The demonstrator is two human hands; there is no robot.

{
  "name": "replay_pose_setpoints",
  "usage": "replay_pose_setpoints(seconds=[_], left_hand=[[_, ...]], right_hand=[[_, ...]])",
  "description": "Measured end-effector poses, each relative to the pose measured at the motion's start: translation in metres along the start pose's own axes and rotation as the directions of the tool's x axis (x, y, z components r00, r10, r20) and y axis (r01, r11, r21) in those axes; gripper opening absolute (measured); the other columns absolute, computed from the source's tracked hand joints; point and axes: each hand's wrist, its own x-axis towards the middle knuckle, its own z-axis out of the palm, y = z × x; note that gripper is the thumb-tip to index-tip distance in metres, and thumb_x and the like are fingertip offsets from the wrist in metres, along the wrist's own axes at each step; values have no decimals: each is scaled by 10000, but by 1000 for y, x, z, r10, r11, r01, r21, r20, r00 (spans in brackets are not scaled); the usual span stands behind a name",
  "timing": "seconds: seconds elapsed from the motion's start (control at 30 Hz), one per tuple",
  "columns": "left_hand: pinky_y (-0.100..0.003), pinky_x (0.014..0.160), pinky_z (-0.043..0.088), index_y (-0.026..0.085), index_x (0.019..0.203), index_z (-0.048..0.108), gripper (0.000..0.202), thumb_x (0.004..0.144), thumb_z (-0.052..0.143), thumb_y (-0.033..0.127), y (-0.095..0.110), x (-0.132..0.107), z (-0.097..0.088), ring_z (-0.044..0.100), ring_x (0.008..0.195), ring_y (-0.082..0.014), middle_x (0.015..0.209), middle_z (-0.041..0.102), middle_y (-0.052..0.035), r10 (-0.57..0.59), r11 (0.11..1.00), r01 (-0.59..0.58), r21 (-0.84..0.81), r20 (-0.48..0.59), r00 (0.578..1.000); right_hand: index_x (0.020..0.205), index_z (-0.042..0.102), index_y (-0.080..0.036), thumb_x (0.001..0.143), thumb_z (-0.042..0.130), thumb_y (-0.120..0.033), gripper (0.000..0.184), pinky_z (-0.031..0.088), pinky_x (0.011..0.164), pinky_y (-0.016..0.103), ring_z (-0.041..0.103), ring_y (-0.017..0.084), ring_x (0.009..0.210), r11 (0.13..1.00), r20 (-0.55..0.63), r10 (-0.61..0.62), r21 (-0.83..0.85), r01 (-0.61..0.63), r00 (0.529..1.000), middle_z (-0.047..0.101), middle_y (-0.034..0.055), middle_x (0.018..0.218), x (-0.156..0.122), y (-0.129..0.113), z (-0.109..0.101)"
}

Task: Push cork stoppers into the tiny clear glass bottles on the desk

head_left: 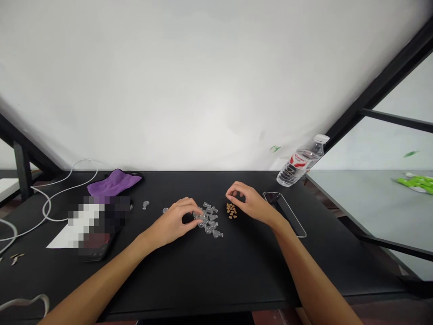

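Grip: left hand (pixel 172 222) curled on clear plastic pieces (pixel 209 221) | right hand (pixel 246 203) curled, hold unclear, by brown bits (pixel 232 211)

Many small clear plastic pieces (pixel 208 221) lie together in a loose heap on the black worktop (pixel 203 280). Each piece seems to have a round body and a short neck, but the exact shape is difficult to see. They lie on their sides in different directions, and some are touching or lying over each other. The fingertips (pixel 198 215) of the left hand (pixel 172 223) are at the heap's left edge. Just beside the heap, on its right, is a small group of brown pieces (pixel 232 211), close together under the right hand (pixel 246 203), and they look like small irregular chips. One more clear piece (pixel 145 205) lies apart, well to the left.
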Motion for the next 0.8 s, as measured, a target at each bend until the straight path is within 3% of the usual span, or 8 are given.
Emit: replay_pose_setpoints(seconds=[0.13, 0.37, 0.6, 0.73, 0.8], left_hand=[[-471, 1137, 386, 287, 1071, 744, 130, 963, 683, 326, 5, -3, -8, 627, 1030, -213, 1078, 653, -46, 33, 991, -55, 121, 178, 984], [-442, 1091, 384, 294, 1072, 748, 135, 946, 709, 322, 7, -4, -12, 598, 1012, -216, 1082, 633, -39, 49, 963, -120, 242, 278, 959], [-377, 1021, 415, 274, 1141, 711, 191, 961, 693, 336, 3, -3, -9, 595, 1048, -219, 1095, 641, -50, 87, 968, -136, 210, 226, 970], [-341, 960, 446, 251, 1125, 711, 174, 1011, 606, 329, -8, 0, -27, 618, 979, -200, 1040, 652, -48, 41, 972, -62, 225, 101, 994], [-333, 900, 462, 243, 1087, 714, 188, 1018, 574, 347, -17, 0, -41, 623, 906, -195, 981, 652, -38, -48, 962, 32, 271, 52, 997]], right_hand=[[938, 688, -216, 987, 609, -324, 142, 494, 856, 350, 607, 202, 903, 999, 97, 30, -24, -27, 995, 635, 54, 996, -4, 13, -6], [984, 701, -224, 993, 595, -317, 141, 497, 880, 342, 615, 212, 964, 1000, 190, 22, -1, -22, 982, 627, 56, 1037, -5, 10, 3], [1008, 694, -223, 1002, 574, -308, 147, 484, 892, 351, 609, 214, 974, 999, 222, 36, -4, -36, 974, 611, 61, 1058, -6, 11, 3], [986, 692, -228, 993, 592, -303, 126, 480, 880, 345, 602, 214, 970, 999, 196, 51, -4, -51, 979, 614, 57, 1043, -5, 12, 4], [972, 687, -228, 996, 586, -301, 127, 476, 868, 342, 599, 207, 947, 999, 173, 50, -5, -50, 984, 612, 52, 1027, -5, 12, 5]])
